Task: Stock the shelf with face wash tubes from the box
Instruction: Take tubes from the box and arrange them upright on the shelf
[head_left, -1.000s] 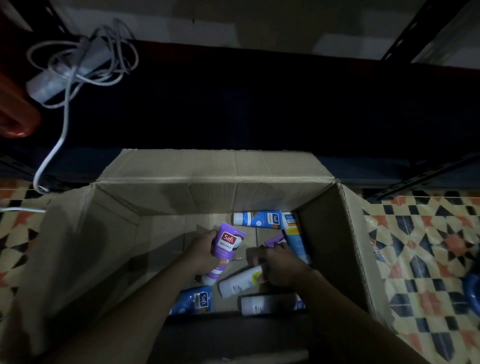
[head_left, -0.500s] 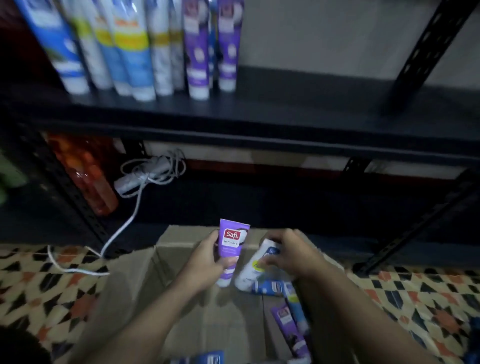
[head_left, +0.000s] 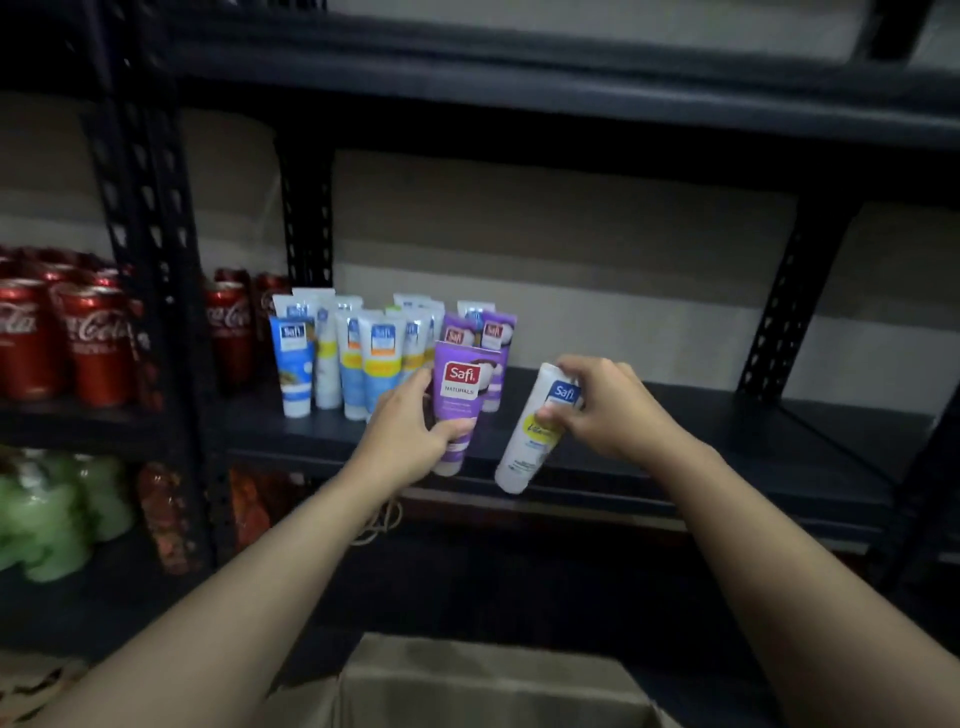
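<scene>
Head view, dim light.

Left hand (head_left: 410, 431): fingers closed around the lower body of a purple tube (head_left: 461, 395), held upright with its cap downward, label reading "Safi Naturals" facing the camera. The tube is in front of the shelf's front edge, just right of the standing stock.

Right hand (head_left: 602, 410): fingers closed around the upper part of a white tube (head_left: 535, 431) with a blue label patch and a yellow band. The tube is tilted, cap end down and toward the left, over the shelf's front lip.

Shelf (head_left: 675, 441): dark board on a black metal rack; its right portion is bare.

Row of tubes (head_left: 374, 353): blue, white and purple tubes standing cap-down at the left end of the shelf, several ranks deep, touching or nearly so. Two purple ones stand just behind the purple tube in hand.

Red cans (head_left: 67, 343): on the neighbouring bay to the left, same level, beyond the rack upright.

Green bottles (head_left: 47, 514): lower left bay; blurred.

Box (head_left: 467, 686): brown cardboard, open, at the bottom edge, below both forearms; contents out of sight.
</scene>
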